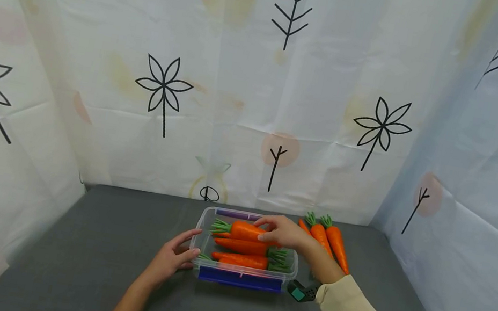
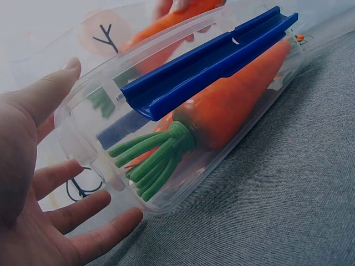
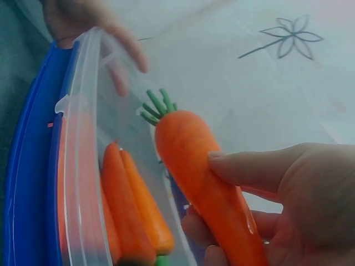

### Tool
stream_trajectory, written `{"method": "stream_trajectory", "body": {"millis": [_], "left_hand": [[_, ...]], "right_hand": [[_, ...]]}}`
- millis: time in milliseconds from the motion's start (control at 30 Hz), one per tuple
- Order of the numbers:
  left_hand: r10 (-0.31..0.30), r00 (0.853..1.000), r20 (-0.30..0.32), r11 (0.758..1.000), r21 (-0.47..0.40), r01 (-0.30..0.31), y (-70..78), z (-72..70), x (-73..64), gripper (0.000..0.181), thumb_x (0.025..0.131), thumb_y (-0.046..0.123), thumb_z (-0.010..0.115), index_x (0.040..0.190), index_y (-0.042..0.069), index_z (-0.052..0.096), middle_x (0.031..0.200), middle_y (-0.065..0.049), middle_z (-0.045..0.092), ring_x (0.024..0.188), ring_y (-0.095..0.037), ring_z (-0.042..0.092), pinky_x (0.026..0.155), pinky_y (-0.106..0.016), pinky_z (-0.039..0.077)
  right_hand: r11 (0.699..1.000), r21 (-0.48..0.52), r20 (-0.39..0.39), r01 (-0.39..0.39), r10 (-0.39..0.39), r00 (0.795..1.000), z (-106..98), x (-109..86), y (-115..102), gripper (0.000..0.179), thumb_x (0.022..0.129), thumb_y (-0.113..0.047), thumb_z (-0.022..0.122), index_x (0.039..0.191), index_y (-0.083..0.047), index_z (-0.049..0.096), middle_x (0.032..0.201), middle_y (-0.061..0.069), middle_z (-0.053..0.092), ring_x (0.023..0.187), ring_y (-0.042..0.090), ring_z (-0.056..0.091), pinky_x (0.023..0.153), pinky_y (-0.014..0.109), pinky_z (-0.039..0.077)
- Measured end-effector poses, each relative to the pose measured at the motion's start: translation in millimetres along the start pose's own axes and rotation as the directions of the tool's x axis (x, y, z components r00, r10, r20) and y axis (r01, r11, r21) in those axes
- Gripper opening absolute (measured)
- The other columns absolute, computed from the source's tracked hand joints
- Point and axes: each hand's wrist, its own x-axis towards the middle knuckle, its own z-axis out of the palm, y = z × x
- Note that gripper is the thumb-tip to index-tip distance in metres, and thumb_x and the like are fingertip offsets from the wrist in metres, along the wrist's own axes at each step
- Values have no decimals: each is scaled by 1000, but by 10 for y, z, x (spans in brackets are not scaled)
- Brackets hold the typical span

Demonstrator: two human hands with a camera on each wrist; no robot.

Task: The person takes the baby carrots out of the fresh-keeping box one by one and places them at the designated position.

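Note:
My right hand point(image 1: 284, 233) pinches a carrot point(image 3: 191, 155) between thumb and fingers, over the far part of a clear plastic box point(image 1: 292, 266). This carrot's green stem end points left in the head view. Inside the box lie several more carrots point(image 1: 241, 247), seen through its wall in the left wrist view. My left hand point(image 1: 172, 255) is at the box's left side, its fingers spread and fairly straight along the wall and corner. A blue latch flap point(image 2: 211, 61) runs along the near side of the box.
Several loose carrots point(image 1: 335, 242) lie on the grey table point(image 1: 127, 245) to the right of the box, partly behind my right forearm. White patterned curtains point(image 1: 213, 133) close off the back and both sides. Each wrist wears a small black device point(image 1: 303, 292).

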Motion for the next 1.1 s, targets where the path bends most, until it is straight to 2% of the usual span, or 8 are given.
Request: {"method": "stream_trajectory", "body": {"millis": [100,200,400,533,700,800,900,1100], "left_hand": [[-7,1000,2,1000,1,7,7,0,-4,56,96,15,64,146,10,43,147,-29,36,108,-32,60,85,-50,53],[-11,1000,0,1000,7,11,9,4,-7,56,95,16,66,146,11,44,148,-27,35,109,-33,59,85,-50,52],[-8,1000,-8,1000,9,9,1,7,-3,55,94,17,66,145,12,46,151,-25,32,110,-33,59,84,-49,53],[0,1000,-13,1000,-3,0,-12,3,0,55,95,15,65,146,10,44,152,-26,29,110,-34,59,84,-50,53],[-1,1000,-9,1000,4,1,-3,6,-10,55,95,15,65,146,10,44,152,-25,29,111,-35,58,85,-51,52],[-6,1000,-5,1000,8,6,8,11,-14,54,95,16,65,145,11,45,152,-24,31,112,-35,58,86,-51,52],[0,1000,-5,1000,13,0,3,11,-5,54,95,15,64,145,11,45,151,-25,31,112,-35,58,86,-50,52],[15,1000,-14,999,37,-15,-16,7,5,56,95,20,66,145,9,44,149,-27,33,108,-32,60,83,-49,53]], "right_hand": [[999,39,-43,15,-13,999,-59,-117,-3,34,94,-15,66,127,-7,61,101,12,59,67,22,51,61,47,49],[998,60,-98,32,-26,995,-106,-203,51,36,95,-15,64,130,-8,59,99,12,60,67,22,54,59,43,49],[992,118,-200,42,-18,980,-176,-315,227,38,95,-18,65,131,-7,58,102,12,61,79,25,59,68,46,51],[987,152,-267,45,-3,964,-195,-393,318,39,94,-18,67,131,-7,59,103,12,61,85,32,57,71,42,51],[977,200,-342,79,-6,940,-199,-477,415,39,93,-13,67,130,-2,58,105,15,59,89,29,56,73,37,51],[971,223,-388,81,12,922,-202,-524,481,41,93,-12,67,131,0,56,107,17,59,92,28,57,76,40,51],[972,224,-440,73,34,897,-204,-574,556,44,93,-16,68,133,0,55,111,19,60,96,32,58,78,42,51],[976,209,-554,57,70,829,-223,-657,751,48,95,-24,66,136,-2,53,123,22,57,109,36,55,85,42,51]]}}
